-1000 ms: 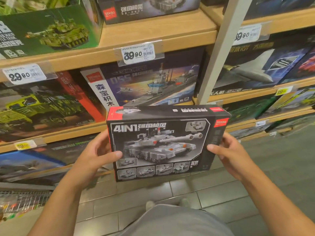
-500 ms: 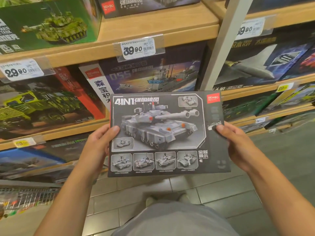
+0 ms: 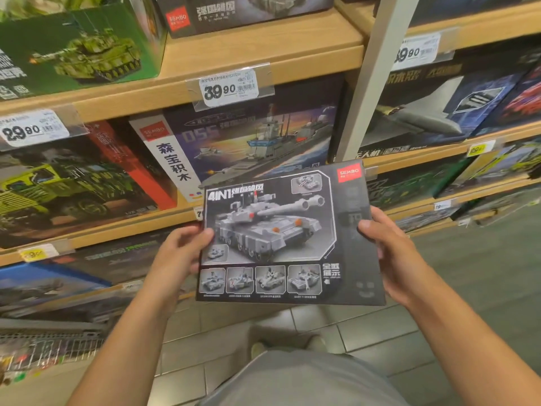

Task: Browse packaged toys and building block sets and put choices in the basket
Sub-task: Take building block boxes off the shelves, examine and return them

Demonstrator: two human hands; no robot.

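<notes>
While wooden shelves (image 3: 263,51) fill the far half of the view, stacked with boxed block sets, a grey tiled floor (image 3: 380,332) takes the near right. On the top shelf at far left stands a green box (image 3: 79,45) showing a green tank. Below it, a box with a yellow-green truck (image 3: 67,183) sits at left, and just right of it a dark box with a warship (image 3: 257,139). A pale upright post (image 3: 371,83) divides the shelving; right of it lies a blue box picturing a grey jet (image 3: 433,112).

Out in front of the shelves, at the centre of the view, the grey tank box (image 3: 281,232) is held up above the floor, its printed face toward the camera, marked "4IN1" with a red logo at its top right corner. The left hand (image 3: 178,256) grips its left edge, thumb on the front, fingers hidden behind. The right hand (image 3: 389,253) grips the right edge likewise, thumb across the front.

White price tags hang on the shelf lips: 39.90 (image 3: 229,87) above the warship, 29.90 (image 3: 30,130) at left. A wire basket (image 3: 49,347), blurred, shows at near left, well apart from the tank box.
</notes>
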